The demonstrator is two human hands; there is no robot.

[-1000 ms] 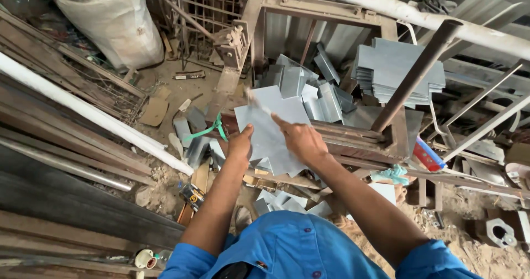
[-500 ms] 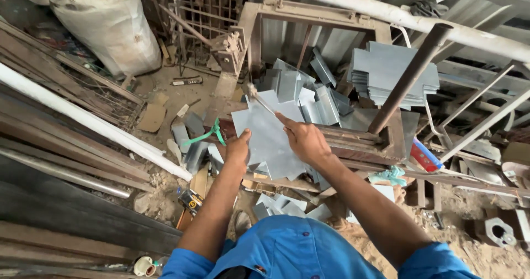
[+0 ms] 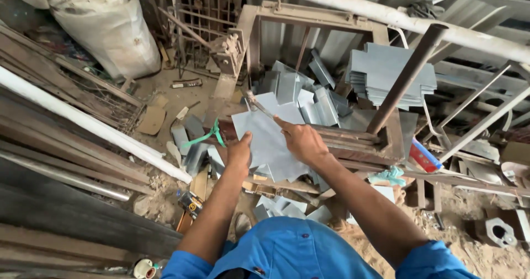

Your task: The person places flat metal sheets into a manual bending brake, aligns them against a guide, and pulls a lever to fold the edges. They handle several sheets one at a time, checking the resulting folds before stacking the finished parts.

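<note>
While left hand [image 3: 239, 153] pinches grey metal sheet [image 3: 269, 141] edge, right hand [image 3: 301, 141] fingers wrap thin tool [image 3: 259, 105]: slip risks cut; sheet may drop onto scrap pile [image 3: 301, 91].

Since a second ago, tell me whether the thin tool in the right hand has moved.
Yes. The thin tool in the right hand has swung up and left across the grey metal sheet, toward the rusty frame.

Light: soft, even daylight, brightest far and right | Shadows: dim near-left corner, faint elsewhere | Glare: none | Focus: sharp centre | Edges: wide-angle bending, slight softness
</note>
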